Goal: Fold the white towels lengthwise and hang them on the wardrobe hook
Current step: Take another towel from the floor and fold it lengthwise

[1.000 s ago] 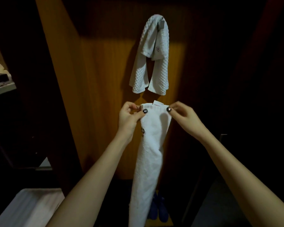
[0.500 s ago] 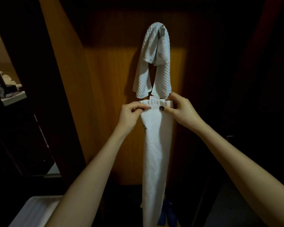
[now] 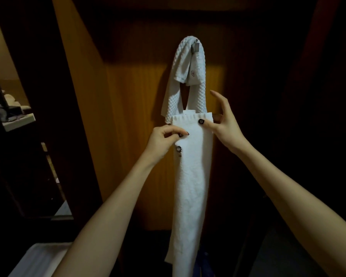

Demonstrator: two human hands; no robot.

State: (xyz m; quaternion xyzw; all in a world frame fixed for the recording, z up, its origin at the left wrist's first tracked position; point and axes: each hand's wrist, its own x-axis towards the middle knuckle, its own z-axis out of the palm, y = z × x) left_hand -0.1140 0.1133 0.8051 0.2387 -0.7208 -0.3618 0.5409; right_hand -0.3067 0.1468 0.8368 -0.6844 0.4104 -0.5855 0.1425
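My left hand (image 3: 166, 136) pinches folded towel (image 3: 190, 176) at top left edge. Right hand (image 3: 224, 122) pinches top right corner, other fingers splayed. Towel dangles below hook (image 3: 196, 46) carrying 1 hung towel (image 3: 188, 76). Risk: crowded hook, either towel slipping off.

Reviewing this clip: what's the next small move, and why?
Probably raise the folded towel toward the hook: left hand and right hand pinch its top end, it hangs folded narrow, and the hook sits above, already carrying a waffle towel.
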